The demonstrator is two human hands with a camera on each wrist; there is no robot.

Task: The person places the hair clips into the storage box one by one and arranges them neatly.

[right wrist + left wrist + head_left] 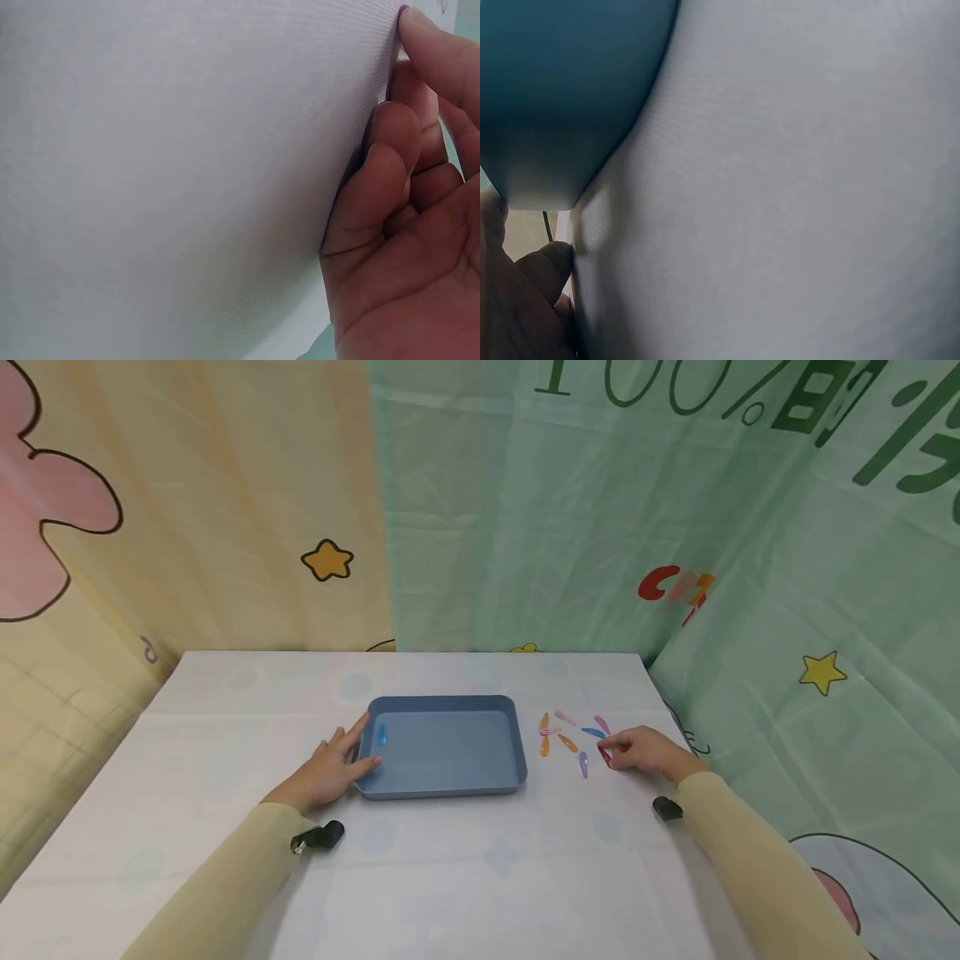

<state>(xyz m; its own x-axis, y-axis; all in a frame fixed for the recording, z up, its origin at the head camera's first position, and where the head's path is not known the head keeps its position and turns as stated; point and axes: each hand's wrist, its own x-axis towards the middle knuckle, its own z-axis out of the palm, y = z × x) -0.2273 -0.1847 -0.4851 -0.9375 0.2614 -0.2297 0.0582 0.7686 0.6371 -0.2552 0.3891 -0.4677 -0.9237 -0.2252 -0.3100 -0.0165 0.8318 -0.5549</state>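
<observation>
Several hair clips lay right of the tray, where the right hand, fingers nearly closed, pinched a red clip, while the left hand, fingers spread, rested on the tray's left rim, apparently to steady it, near a blue clip inside.

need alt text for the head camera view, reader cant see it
A person's right hand pinches a red clip beside scattered coloured clips on a white-covered table. The left hand touches the left side of a blue-grey tray holding one blue clip. Printed fabric hangs behind.
</observation>
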